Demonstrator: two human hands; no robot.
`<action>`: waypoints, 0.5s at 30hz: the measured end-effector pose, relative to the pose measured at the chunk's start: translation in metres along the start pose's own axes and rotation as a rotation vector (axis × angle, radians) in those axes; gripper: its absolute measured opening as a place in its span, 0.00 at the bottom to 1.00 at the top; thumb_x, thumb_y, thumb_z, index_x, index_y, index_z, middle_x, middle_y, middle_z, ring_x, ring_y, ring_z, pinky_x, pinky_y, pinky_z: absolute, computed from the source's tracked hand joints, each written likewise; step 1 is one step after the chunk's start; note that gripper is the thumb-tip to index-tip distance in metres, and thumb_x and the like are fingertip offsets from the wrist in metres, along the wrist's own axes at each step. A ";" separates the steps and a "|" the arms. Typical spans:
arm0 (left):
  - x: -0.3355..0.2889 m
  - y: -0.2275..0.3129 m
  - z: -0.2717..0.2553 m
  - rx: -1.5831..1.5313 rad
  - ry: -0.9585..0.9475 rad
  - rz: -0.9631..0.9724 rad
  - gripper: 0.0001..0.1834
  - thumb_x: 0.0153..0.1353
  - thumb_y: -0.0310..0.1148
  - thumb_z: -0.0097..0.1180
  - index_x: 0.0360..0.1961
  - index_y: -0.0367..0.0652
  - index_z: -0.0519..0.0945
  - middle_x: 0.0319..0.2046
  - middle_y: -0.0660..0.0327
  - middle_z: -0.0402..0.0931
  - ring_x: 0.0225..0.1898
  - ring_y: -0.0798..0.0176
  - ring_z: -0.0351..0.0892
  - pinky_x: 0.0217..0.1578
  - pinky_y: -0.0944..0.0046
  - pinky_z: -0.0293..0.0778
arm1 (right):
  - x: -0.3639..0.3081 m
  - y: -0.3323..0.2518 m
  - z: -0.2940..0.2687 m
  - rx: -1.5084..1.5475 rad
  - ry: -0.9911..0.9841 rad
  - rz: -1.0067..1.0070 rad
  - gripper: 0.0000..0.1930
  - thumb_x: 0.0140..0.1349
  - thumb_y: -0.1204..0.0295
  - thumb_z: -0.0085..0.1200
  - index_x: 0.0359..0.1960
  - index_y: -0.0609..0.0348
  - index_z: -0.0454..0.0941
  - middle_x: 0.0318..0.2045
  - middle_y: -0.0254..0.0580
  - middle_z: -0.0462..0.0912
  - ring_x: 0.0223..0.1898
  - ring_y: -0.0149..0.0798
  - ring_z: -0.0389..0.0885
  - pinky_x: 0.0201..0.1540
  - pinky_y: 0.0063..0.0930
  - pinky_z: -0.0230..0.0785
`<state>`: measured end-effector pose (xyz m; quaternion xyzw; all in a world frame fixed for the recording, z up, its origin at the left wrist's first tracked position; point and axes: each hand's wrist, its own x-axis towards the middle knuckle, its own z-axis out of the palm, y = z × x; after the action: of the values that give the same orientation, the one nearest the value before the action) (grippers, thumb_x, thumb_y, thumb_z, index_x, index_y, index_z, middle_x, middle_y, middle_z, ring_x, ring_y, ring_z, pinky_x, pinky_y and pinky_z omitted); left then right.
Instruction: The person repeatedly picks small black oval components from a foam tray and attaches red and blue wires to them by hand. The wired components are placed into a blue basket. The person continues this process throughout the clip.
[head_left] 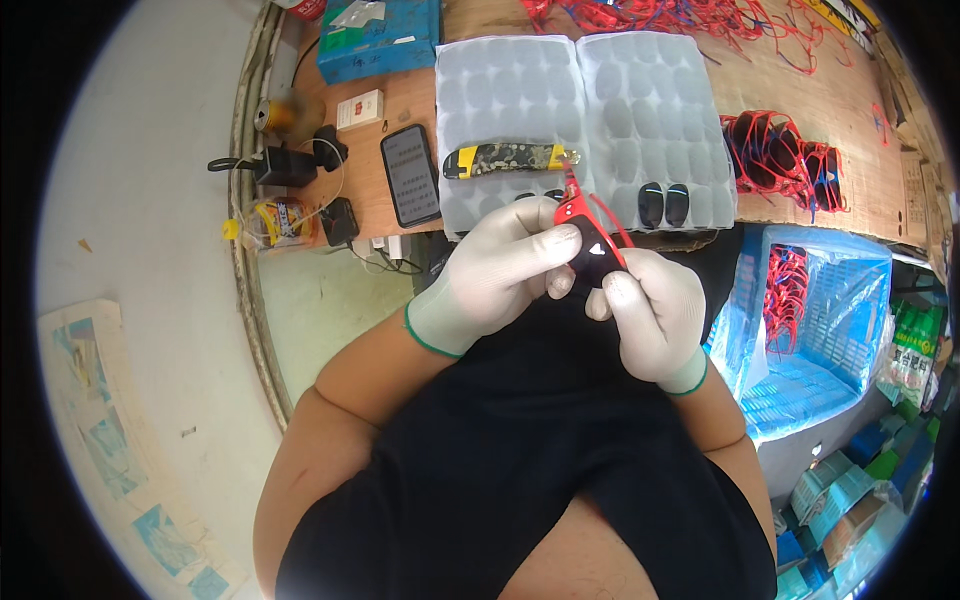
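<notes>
Both hands wear white gloves with green cuffs. They hold red-framed sunglasses (600, 252) with a dark lens in front of my body, just off the table's near edge. My left hand (497, 262) pinches the frame and lens from the left, thumb on top. My right hand (655, 312) grips the other end, its thumb against the lower edge of the dark lens. A red temple arm sticks up past the fingers. Beyond the hands lies a white sheet (520, 105) with rows of grey oval lens shapes. Two dark lenses (663, 205) rest on its near right part.
A yellow-and-black handled tool (505, 160) lies across the sheet. Left of it are a phone (409, 175), chargers (285, 166), a bottle (280, 222) and a blue box (380, 40). Red frames (785, 160) are piled right, above a blue plastic-lined crate (825, 345).
</notes>
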<state>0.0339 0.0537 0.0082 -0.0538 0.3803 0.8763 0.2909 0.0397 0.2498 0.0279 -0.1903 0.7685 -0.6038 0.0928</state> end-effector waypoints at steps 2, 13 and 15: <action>0.000 0.001 0.001 0.023 0.005 -0.018 0.14 0.67 0.38 0.61 0.43 0.38 0.76 0.32 0.63 0.74 0.29 0.71 0.70 0.31 0.69 0.66 | -0.003 0.003 0.001 -0.121 0.029 -0.113 0.07 0.63 0.76 0.50 0.34 0.63 0.81 0.18 0.40 0.76 0.19 0.41 0.76 0.25 0.32 0.67; -0.004 -0.005 0.007 0.162 0.168 0.034 0.15 0.68 0.40 0.58 0.43 0.37 0.76 0.34 0.61 0.77 0.33 0.70 0.75 0.36 0.68 0.71 | 0.002 0.007 -0.003 -0.345 0.008 -0.266 0.06 0.56 0.79 0.58 0.36 0.60 0.81 0.21 0.44 0.78 0.22 0.50 0.77 0.26 0.40 0.67; -0.006 -0.001 0.006 0.307 0.213 0.041 0.14 0.70 0.38 0.57 0.43 0.36 0.76 0.35 0.63 0.76 0.35 0.71 0.75 0.39 0.68 0.73 | 0.001 0.014 -0.002 -0.296 -0.007 -0.207 0.06 0.57 0.78 0.58 0.37 0.62 0.81 0.24 0.46 0.80 0.26 0.51 0.79 0.30 0.39 0.70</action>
<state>0.0405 0.0558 0.0137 -0.0933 0.5390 0.8032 0.2359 0.0356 0.2535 0.0152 -0.2820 0.8249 -0.4898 0.0037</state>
